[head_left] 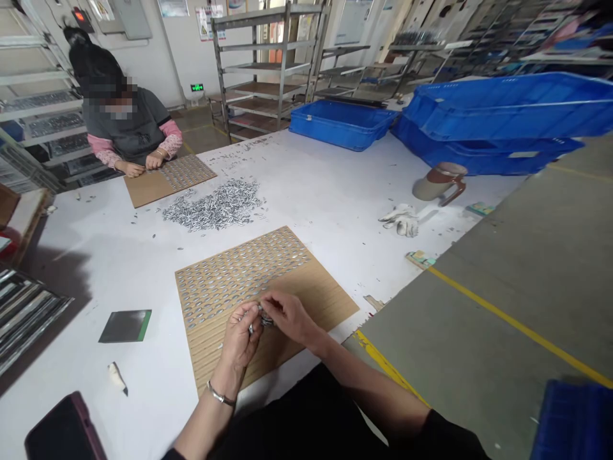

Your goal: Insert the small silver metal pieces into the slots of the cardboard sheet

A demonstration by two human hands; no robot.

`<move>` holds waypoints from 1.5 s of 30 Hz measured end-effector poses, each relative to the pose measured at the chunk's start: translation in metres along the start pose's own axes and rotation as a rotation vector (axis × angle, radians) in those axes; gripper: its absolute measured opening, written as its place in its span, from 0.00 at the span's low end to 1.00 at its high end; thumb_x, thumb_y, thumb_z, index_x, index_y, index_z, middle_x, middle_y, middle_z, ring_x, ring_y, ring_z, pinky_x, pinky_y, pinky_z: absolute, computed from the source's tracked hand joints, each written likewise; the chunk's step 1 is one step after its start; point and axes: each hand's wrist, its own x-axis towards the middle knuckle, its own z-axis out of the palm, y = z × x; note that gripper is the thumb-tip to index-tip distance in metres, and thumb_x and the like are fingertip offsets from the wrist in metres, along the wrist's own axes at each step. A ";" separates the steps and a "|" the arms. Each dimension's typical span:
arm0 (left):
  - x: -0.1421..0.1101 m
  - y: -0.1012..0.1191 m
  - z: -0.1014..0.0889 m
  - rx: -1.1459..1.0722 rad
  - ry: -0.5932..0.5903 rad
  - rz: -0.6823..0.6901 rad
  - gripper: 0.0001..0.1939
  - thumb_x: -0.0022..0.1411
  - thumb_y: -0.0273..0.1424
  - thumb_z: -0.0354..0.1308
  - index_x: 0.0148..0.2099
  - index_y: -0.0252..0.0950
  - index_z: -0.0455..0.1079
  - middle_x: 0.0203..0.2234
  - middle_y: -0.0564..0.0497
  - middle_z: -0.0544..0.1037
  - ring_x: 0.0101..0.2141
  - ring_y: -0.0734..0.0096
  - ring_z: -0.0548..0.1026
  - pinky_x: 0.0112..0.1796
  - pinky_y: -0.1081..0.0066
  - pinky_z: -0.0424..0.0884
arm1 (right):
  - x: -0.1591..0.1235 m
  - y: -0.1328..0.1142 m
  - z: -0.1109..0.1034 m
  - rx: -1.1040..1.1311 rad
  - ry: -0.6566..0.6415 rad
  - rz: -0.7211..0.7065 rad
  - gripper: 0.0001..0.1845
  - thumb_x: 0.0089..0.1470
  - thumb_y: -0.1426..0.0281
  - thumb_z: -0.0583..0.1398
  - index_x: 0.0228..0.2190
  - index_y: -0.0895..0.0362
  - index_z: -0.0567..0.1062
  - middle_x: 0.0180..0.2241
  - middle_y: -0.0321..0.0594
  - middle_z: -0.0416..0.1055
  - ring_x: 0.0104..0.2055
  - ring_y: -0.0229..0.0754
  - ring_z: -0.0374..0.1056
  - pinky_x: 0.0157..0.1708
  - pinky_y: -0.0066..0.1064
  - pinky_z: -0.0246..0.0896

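A brown slotted board (306,291) lies on the white table in front of me, its upper half filled with rows of small silvery metal pieces (239,275). My left hand (242,342) is curled over the board's middle and cups a small bunch of those pieces. My right hand (287,316) meets it from the right, fingers pinched on a piece at the bunch. A loose heap of the same metal pieces (215,204) lies farther back on the table.
Across the table a person (119,121) works with both hands at a second board (165,179). Blue crates (483,118), a brown-and-grey jug (438,182), white gloves (402,220), a dark green pad (125,326) and a dark phone (64,431) sit around. Grey floor lies right.
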 end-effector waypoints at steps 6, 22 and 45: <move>-0.006 -0.009 0.004 0.049 0.015 0.041 0.15 0.54 0.38 0.70 0.36 0.35 0.71 0.15 0.62 0.63 0.15 0.85 0.56 0.18 0.80 0.50 | -0.019 -0.009 -0.009 0.201 -0.049 0.096 0.13 0.62 0.59 0.59 0.37 0.54 0.77 0.30 0.37 0.75 0.27 0.37 0.70 0.28 0.27 0.65; -0.003 0.003 -0.001 -0.047 0.012 -0.092 0.20 0.56 0.41 0.68 0.45 0.35 0.71 0.30 0.50 0.78 0.19 0.81 0.64 0.16 0.79 0.49 | 0.037 0.043 -0.031 -0.066 0.017 0.090 0.07 0.60 0.67 0.57 0.34 0.55 0.75 0.31 0.38 0.75 0.31 0.40 0.71 0.34 0.31 0.66; 0.001 0.000 -0.002 -0.024 -0.053 -0.013 0.17 0.52 0.38 0.72 0.37 0.33 0.72 0.23 0.57 0.69 0.17 0.88 0.55 0.16 0.83 0.49 | 0.002 0.005 -0.012 0.138 -0.042 0.054 0.10 0.61 0.62 0.59 0.38 0.54 0.76 0.30 0.36 0.75 0.31 0.39 0.71 0.34 0.29 0.65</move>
